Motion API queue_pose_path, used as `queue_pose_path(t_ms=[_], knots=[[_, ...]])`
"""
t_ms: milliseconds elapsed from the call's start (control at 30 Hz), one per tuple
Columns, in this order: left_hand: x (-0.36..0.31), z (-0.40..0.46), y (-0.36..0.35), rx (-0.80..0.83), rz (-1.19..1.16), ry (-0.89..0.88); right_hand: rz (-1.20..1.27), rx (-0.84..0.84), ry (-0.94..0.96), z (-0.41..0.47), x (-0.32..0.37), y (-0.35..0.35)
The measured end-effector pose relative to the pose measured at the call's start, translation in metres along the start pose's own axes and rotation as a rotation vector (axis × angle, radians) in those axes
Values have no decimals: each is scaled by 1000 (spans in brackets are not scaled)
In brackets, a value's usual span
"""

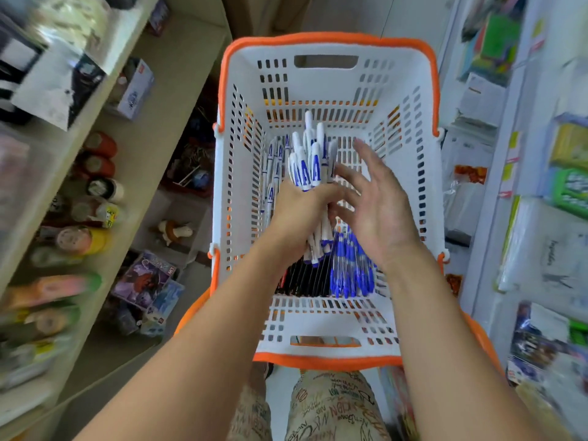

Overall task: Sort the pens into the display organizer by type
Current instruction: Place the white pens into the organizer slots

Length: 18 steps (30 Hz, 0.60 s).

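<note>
Inside the basket [331, 52], the left hand [299, 211] grasps a bundle of white pens [310, 160]; beside it the right hand [375, 202] is spread, fingers loose.

Bright, even light fills the scene with soft shadows. The white basket [331, 90] stays fairly sharp; shelves on either side of it smear and bend outward.

White basket [410, 100] rimmed in orange — white pens [307, 160] with blue print, blue-capped pens [350, 268] beside.
</note>
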<state>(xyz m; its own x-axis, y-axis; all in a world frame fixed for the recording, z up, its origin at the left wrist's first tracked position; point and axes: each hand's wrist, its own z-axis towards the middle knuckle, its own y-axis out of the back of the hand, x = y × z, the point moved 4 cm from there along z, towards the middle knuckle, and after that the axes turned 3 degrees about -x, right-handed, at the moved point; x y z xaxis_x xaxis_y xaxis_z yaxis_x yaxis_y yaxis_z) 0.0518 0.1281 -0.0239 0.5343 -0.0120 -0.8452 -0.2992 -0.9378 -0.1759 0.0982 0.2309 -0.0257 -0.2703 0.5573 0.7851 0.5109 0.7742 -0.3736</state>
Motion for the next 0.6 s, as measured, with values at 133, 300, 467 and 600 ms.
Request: queue_pose_path(t_ms=[133,300,467,600], knots=[[-9,-22,27,110,214,49,-244,112,230,5,31,-52],[-50,-76,87,19,200,-19,-359,148,360,-22,31,-137],[-77,-180,196,-239,-41,-63,-428,320,295,-100,-27,-277],[-60,-290,320,-428,-271,-84,-521,636,206,-194,-110,-400]])
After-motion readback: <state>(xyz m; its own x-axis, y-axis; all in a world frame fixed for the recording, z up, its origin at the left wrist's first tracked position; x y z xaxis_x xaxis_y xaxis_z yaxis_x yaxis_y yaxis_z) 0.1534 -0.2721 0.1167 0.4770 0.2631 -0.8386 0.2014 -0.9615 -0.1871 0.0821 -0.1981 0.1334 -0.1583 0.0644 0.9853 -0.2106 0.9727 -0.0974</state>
